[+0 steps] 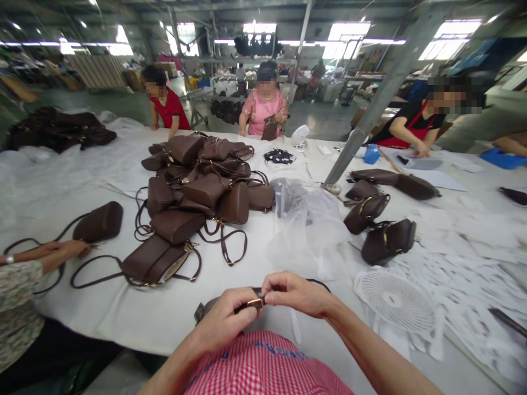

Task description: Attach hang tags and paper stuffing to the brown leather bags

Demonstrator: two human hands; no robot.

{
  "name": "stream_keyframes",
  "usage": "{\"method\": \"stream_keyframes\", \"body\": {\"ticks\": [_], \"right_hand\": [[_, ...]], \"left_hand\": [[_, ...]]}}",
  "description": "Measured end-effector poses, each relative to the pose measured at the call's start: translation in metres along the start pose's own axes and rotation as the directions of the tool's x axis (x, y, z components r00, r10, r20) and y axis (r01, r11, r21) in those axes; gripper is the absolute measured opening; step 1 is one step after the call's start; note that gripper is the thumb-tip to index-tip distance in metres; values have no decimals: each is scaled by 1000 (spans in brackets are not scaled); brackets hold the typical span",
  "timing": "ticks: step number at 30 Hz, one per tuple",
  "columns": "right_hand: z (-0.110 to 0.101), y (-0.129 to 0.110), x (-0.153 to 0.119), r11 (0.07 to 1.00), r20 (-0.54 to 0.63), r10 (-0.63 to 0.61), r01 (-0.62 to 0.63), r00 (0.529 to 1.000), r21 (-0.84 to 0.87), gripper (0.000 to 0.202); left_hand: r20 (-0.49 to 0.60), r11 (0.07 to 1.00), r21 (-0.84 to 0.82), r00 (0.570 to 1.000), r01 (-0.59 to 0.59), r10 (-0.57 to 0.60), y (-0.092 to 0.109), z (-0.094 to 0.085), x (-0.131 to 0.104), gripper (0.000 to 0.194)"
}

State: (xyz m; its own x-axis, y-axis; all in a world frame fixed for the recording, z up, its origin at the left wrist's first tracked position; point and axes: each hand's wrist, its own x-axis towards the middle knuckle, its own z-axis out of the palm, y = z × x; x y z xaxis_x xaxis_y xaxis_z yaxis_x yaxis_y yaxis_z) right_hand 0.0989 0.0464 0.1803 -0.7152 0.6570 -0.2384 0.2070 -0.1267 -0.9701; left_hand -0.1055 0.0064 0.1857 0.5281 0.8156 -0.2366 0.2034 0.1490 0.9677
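Observation:
At the near table edge, my left hand (230, 316) pinches a dark brown strap by its gold-coloured buckle (255, 303). Just right of the buckle, my right hand (298, 293) has thumb and fingers closed on the strap's end. Part of a dark brown bag (201, 311) shows behind my left hand; my hands cover most of it. Beyond them lies a large pile of brown handbags (206, 186) with thin straps. One bag with its top open (154, 260) lies nearest on the left.
A co-worker's hand (68, 252) at the left is by another brown bag (101, 222). A white fan (395, 300) stands at my right, near several bags (389, 241). Clear plastic (307, 219) lies mid-table beside a slanted metal post (362, 120). Three people work across the table.

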Motion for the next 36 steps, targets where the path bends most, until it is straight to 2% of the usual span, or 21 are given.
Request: {"method": "stream_keyframes", "body": {"ticks": [2,3,5,7,8,9,11,13,15,17,19,21,23,24,26,28,29,31,33,34,36], "right_hand": [[1,-4,0,954,-52,-161,142,986,-265,12],[3,-6,0,880,-63,-254,204,965,-429,13],[6,-7,1,661,-31,-409,273,912,-699,19],[10,-5,1,514,-11,-483,274,876,-813,25],[12,-3,2,514,-44,-500,255,865,-819,26],[13,-1,2,561,-106,-498,226,861,-796,25],[13,2,1,730,-233,-403,158,885,-665,19],[9,3,0,863,-263,-250,91,932,-497,14],[1,4,-2,918,-232,-143,42,962,-393,15],[-6,7,-2,953,-209,-73,6,975,-302,21],[-9,12,2,985,-198,-1,-34,980,-170,29],[-6,18,9,997,-189,48,-59,981,-49,35],[2,25,17,997,-188,74,-75,979,5,39],[5,29,20,997,-182,81,-83,980,-2,40],[7,38,20,993,-163,96,-106,982,-53,44],[-2,49,10,980,-160,115,-138,980,-142,45],[-11,55,3,970,-173,128,-159,977,-184,46],[-31,64,-13,942,-231,152,-212,961,-261,47],[-47,68,-24,905,-274,161,-253,948,-343,47],[-51,67,-26,884,-285,160,-266,945,-384,46],[-48,57,-24,844,-287,145,-270,947,-463,41]], "left_hand": [[42,980,-183,997,76,-70,-8,2,0,22],[101,942,-305,988,139,-113,-12,3,1,24],[244,820,-507,956,267,-161,-17,4,3,28],[286,781,-549,945,298,-160,-18,3,5,31],[252,825,-500,956,263,-151,-17,2,6,30],[194,889,-408,972,206,-136,-15,0,7,28],[59,991,-116,996,73,-67,-13,-6,10,22],[-74,981,195,997,-20,35,-15,-12,14,17],[-196,933,359,975,-24,101,-20,-17,17,18],[-249,962,274,965,-9,81,-26,-21,21,22],[-235,998,-27,971,-51,43,-30,-20,24,24],[-263,908,-394,964,-141,36,-31,-17,29,29],[-352,733,-637,936,-237,-4,-31,-16,36,35],[-407,665,-691,913,-285,-32,-31,-17,40,36],[-528,604,-692,848,-396,-49,-32,-29,46,34],[-623,562,-659,781,-499,-37,-33,-52,47,29],[-643,517,-669,765,-534,-42,-34,-66,46,26],[-629,382,-738,772,-557,-89,-36,-91,39,24],[-606,280,-782,784,-557,-134,-37,-107,33,27],[-604,276,-784,785,-555,-137,-37,-109,31,26],[-588,381,-769,802,-514,-104,-33,-102,32,24]]}}
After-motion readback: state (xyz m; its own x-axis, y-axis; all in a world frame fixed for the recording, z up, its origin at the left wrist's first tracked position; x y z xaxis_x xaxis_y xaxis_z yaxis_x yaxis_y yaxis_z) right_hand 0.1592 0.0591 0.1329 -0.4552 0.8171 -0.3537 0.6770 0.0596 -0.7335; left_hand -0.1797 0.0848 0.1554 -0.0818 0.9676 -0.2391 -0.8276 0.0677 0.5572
